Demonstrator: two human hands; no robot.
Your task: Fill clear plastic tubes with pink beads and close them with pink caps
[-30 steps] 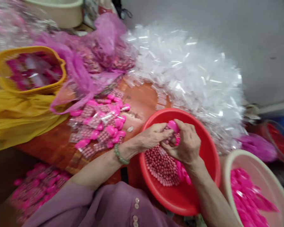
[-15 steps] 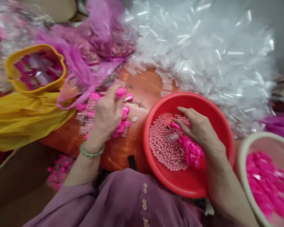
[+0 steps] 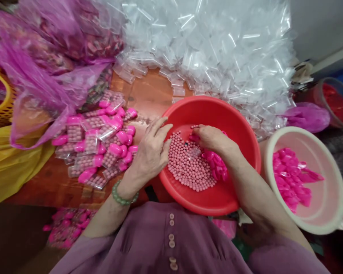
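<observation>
My left hand [image 3: 153, 152], wearing a green bead bracelet [image 3: 122, 194], is at the left rim of a red basin [image 3: 246, 133]. Its fingers are apart and hold nothing I can see. Inside the basin, my right hand [image 3: 214, 139] has its fingers closed on a bright pink plastic cap, which shows partly under the fingertips. Small pink beads [image 3: 191, 171] cover the basin's left side, with a clear plastic tube [image 3: 194, 153] lying on them. More pink caps [image 3: 217, 165] sit below my right wrist. Clear bead-filled containers with pink caps [image 3: 97, 137] are piled left of my left hand.
A large heap of clear empty tubes [image 3: 205, 45] covers the back. To the right, a cream bucket [image 3: 335, 190] contains pink caps. Purple plastic bags [image 3: 45, 76], a yellow basket [image 3: 5, 102] and a yellow bag [image 3: 14, 163] lie left. More capped containers [image 3: 70, 226] are lower down.
My left hand has moved right, from the pile of filled containers to the basin rim. My right hand's fingers have closed on a pink cap. The view has shifted right.
</observation>
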